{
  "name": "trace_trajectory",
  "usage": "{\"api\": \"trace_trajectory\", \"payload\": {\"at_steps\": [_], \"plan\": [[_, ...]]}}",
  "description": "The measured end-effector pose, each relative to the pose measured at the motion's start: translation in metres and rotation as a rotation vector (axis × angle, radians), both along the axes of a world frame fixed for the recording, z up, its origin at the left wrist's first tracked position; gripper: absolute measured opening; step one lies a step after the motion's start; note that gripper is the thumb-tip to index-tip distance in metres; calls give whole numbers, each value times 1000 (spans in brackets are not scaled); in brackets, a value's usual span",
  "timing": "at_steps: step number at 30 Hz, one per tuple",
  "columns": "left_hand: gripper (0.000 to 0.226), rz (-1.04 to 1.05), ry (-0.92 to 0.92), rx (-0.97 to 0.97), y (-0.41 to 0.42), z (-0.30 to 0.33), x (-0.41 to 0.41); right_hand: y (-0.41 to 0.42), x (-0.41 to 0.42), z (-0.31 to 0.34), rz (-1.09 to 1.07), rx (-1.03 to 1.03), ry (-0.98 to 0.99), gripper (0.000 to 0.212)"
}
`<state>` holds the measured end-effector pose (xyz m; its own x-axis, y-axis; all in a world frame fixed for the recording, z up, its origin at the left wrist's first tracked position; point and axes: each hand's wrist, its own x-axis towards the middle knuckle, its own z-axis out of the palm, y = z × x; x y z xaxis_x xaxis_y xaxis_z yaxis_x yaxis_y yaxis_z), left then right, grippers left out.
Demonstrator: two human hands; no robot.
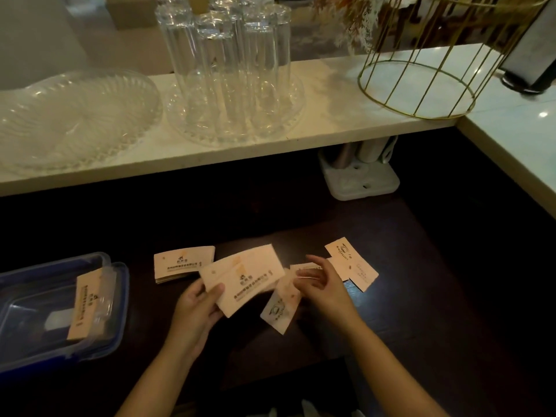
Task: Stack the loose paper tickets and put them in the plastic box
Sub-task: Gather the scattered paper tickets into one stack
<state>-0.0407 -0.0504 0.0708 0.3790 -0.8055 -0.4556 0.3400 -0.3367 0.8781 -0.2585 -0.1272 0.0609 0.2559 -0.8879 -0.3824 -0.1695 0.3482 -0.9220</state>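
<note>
My left hand [197, 308] grips a small stack of pale paper tickets [245, 279] above the dark counter. My right hand [323, 285] hovers over loose tickets, fingers apart, its fingertips touching a blurred ticket [281, 308] that hangs at a tilt. A second neat stack of tickets [182, 263] lies behind my left hand. More loose tickets [352, 263] lie to the right of my right hand. The plastic box [57, 308], clear with a blue rim, sits at the left and holds a bundle of tickets [85, 305].
A pale raised shelf [331, 127] runs across the back with a glass dish [69, 115], a tray of upturned glasses [231, 76] and a gold wire basket [421, 82]. A white holder [361, 176] stands under the shelf at the right.
</note>
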Motion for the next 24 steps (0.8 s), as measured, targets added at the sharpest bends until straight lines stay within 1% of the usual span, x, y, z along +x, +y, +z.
{"api": "trace_trajectory", "payload": {"at_steps": [1,2,3,4,5,6,8,12,15,18,20,24], "plan": [[23,44,13,1,4,-1,6,-1,-5,-6,45,-160,272,55],[23,77,24,0,8,-2,12,-2,-11,-15,178,-343,536,65],[23,104,35,-2,11,-3,17,-2,-16,-25,374,-505,726,77],[23,127,43,-3,15,-3,21,-3,-18,-34,582,-636,838,87],[23,145,47,-1,18,-4,24,-5,-18,-40,761,-743,886,90],[23,158,47,5,21,-4,25,-10,-16,-45,892,-827,900,89],[23,173,49,19,26,-5,25,-23,-11,-49,1072,-922,920,82],[22,174,37,30,34,-4,22,-48,0,-38,1317,-993,1033,67],[21,189,39,44,40,-3,22,-51,1,-33,1398,-1178,1054,52],[20,211,37,62,44,-3,21,-46,-8,-39,1476,-1250,1091,58],[20,229,39,68,46,-4,21,-39,-14,-44,1476,-1242,1101,64],[19,258,45,84,49,-5,20,-26,-19,-48,1413,-1133,1127,62]]}}
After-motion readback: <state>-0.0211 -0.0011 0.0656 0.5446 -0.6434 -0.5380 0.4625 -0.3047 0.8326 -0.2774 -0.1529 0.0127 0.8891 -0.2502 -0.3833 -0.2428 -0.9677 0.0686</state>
